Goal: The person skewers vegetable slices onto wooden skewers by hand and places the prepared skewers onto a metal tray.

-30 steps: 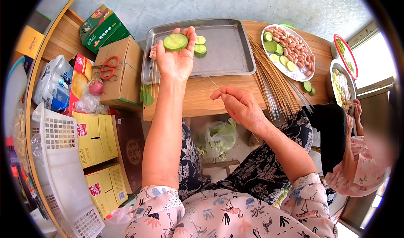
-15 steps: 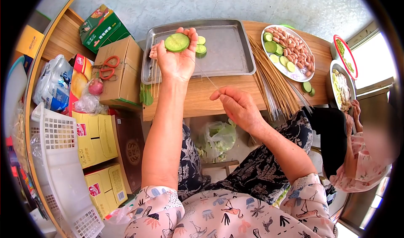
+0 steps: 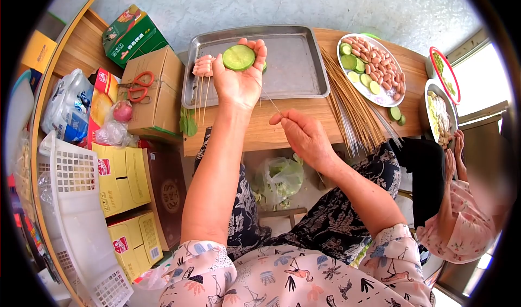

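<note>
A round zucchini slice [image 3: 239, 58] rests in my upturned left hand [image 3: 237, 89], its fingers curled around the edge. My right hand [image 3: 308, 138] pinches a thin skewer [image 3: 271, 100] that runs up toward the slice; its tip is hidden by my left hand. Both hands are at the near edge of a metal tray [image 3: 296, 57]. On the tray's left side lie skewers threaded with pale pink pieces [image 3: 203, 67]. More green slices [image 3: 264, 67] in the tray are mostly covered by my left hand.
A bundle of bamboo skewers [image 3: 353, 98] lies right of the tray, near a white plate [image 3: 388, 98] of small sausages and green slices. Cut zucchini pieces [image 3: 395, 113] sit beside it. Boxes [image 3: 154, 90] stand at left. Another person's hands [image 3: 455, 149] are by a bowl [image 3: 432, 84] at right.
My left hand has shifted slightly right with the zucchini slice, uncovering the pink pieces and covering the green slices in the tray. My right hand has barely moved.
</note>
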`<control>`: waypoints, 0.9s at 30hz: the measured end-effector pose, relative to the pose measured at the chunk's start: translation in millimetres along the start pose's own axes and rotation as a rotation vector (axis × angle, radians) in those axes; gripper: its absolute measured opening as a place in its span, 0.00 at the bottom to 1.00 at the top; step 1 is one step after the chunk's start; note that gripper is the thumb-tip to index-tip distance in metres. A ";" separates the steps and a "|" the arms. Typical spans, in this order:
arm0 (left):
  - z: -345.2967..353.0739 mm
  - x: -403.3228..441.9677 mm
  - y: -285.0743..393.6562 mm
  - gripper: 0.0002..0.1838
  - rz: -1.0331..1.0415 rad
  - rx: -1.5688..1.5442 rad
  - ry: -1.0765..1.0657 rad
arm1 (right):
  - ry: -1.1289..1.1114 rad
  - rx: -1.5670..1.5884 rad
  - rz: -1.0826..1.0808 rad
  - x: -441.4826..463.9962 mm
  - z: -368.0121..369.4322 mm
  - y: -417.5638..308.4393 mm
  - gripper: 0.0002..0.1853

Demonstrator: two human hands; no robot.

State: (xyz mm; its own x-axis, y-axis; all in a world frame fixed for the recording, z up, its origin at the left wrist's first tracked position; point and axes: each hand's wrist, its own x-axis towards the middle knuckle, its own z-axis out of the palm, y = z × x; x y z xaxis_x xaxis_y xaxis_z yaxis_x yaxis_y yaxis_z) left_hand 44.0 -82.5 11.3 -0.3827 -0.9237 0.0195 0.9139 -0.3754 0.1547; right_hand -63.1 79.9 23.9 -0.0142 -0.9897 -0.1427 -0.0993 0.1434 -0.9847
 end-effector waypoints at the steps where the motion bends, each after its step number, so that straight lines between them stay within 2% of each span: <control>1: 3.1 -0.9 -1.4 0.24 0.028 0.045 0.065 | 0.004 0.021 0.009 0.4 0.5 -0.2 0.12; 4: 2.0 -4.9 -7.1 0.24 -0.039 -0.032 0.027 | 0.052 -0.049 -0.055 4.8 2.6 0.0 0.12; 8: 4.9 -4.5 -9.6 0.23 0.012 0.038 0.084 | 0.075 -0.064 -0.027 7.5 2.8 -2.7 0.11; 13: -3.8 -11.3 -20.1 0.21 -0.070 0.051 -0.056 | 0.142 -0.049 -0.122 20.9 4.5 2.6 0.10; 17: -1.2 -10.6 -19.6 0.21 -0.032 0.104 -0.019 | 0.134 -0.060 -0.135 24.7 2.9 3.3 0.10; 23: -2.2 -12.3 -17.4 0.21 -0.089 0.142 -0.048 | 0.111 -0.042 -0.140 26.8 4.4 7.9 0.09; 27: -3.1 -10.7 -15.1 0.22 -0.081 0.158 -0.030 | 0.086 0.037 -0.074 25.4 5.2 4.7 0.09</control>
State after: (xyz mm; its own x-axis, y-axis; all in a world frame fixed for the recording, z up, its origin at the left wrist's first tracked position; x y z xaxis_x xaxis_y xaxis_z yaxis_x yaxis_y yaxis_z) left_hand 34.6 -67.2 5.7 -0.4601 -0.8874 0.0299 0.8482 -0.4293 0.3103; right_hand -58.8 55.4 15.1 -0.0933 -0.9937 -0.0618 -0.0666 0.0681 -0.9954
